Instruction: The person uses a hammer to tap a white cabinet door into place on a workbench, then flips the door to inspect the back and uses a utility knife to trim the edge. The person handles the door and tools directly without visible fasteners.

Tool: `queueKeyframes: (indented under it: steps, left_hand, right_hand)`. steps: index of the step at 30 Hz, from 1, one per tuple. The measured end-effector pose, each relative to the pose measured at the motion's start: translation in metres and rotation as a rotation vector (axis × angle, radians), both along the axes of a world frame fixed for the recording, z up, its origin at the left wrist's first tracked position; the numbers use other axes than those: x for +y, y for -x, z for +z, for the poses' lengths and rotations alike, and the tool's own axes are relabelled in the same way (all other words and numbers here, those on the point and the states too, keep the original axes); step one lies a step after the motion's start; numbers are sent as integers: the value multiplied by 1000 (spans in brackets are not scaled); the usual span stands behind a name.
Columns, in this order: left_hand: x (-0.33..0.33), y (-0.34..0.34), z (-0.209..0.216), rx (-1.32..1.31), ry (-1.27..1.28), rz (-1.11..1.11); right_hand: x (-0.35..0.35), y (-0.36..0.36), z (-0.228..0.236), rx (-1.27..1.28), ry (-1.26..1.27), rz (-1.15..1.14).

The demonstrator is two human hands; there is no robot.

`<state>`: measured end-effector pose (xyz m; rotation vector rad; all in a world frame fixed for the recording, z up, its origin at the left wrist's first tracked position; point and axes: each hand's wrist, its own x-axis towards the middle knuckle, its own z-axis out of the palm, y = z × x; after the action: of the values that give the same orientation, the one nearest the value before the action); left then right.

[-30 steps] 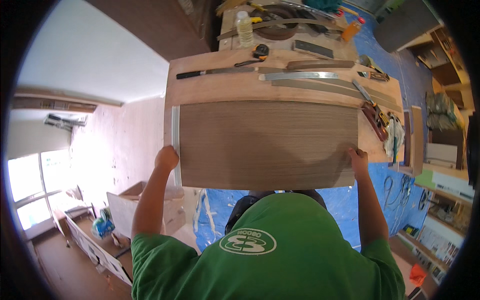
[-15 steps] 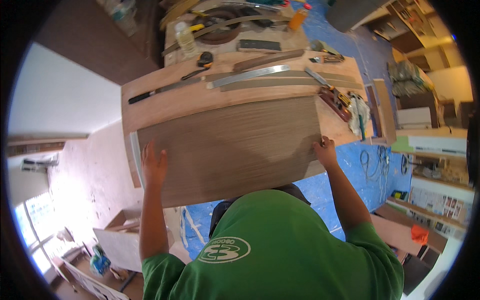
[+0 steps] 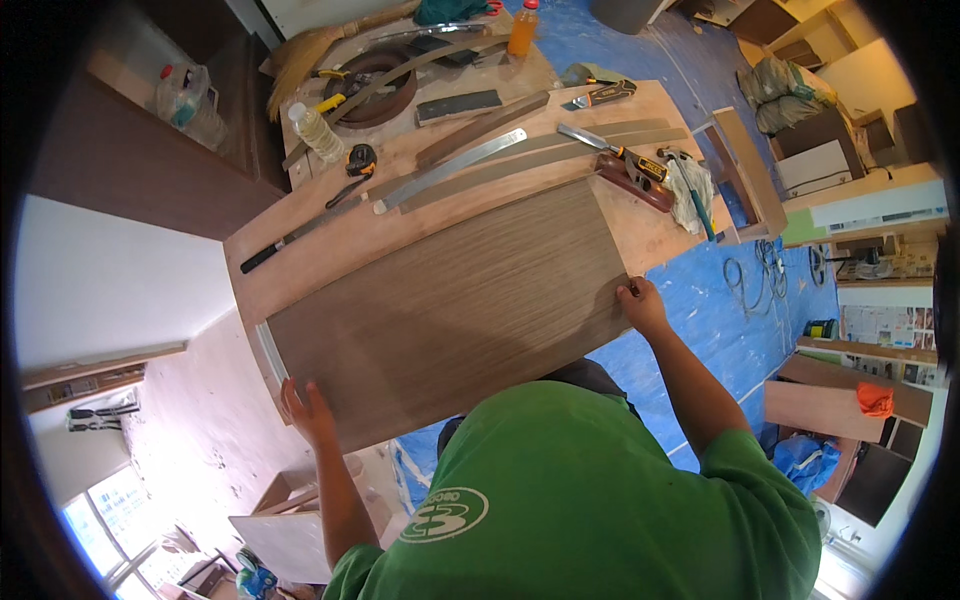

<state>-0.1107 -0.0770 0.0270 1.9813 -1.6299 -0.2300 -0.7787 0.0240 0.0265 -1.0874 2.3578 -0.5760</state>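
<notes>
A wide brown wood-grain panel [image 3: 455, 300] lies slanted on the workbench, its near edge by my body. A whitish strip [image 3: 270, 348] runs along part of its left edge. My left hand [image 3: 312, 415] rests at the near left edge of the panel, thumb apart from the stretched fingers. At the near right corner my right hand [image 3: 643, 305] pinches the panel's edge; its fingertips are partly hidden. Beyond the panel lie a metal ruler [image 3: 455, 168], a dark-handled file [image 3: 300, 237], a chisel [image 3: 615, 152] and a reddish hand plane [image 3: 637, 186].
The plywood workbench [image 3: 655, 235] also holds a tape measure [image 3: 361, 160], a utility knife [image 3: 603, 95] and a white cloth [image 3: 690, 195]. Behind stand a clear bottle [image 3: 315, 133] and an orange drink bottle [image 3: 522, 30]. Blue sheeting [image 3: 690, 330] covers the floor; cables [image 3: 765, 275] lie on it.
The panel has turned, its left end coming nearer to me. My left hand has slid back along the left edge, while my right hand stays at the right corner. The view has swung too.
</notes>
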Motion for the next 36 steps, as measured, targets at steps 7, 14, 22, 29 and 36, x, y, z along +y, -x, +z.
queueKeyframes:
  steps: [7, 14, 22, 29, 36]
  left_hand:
    - [12, -20, -7, 0, 15, 65]
    - [11, -5, -3, 36, 41, -30]
    - [27, -46, -11, -164, -70, 331]
    - [34, -36, -9, -25, -362, 255]
    - [16, -86, -19, 111, -494, 244]
  right_hand:
    - [1, 2, -1, -20, -6, -33]
    - [4, -2, -2, 14, -97, -114]
    - [1, -2, -4, -89, -106, -167]
    - [2, -1, 8, -169, -82, -116]
    - [0, -2, 32, -84, -114, -5]
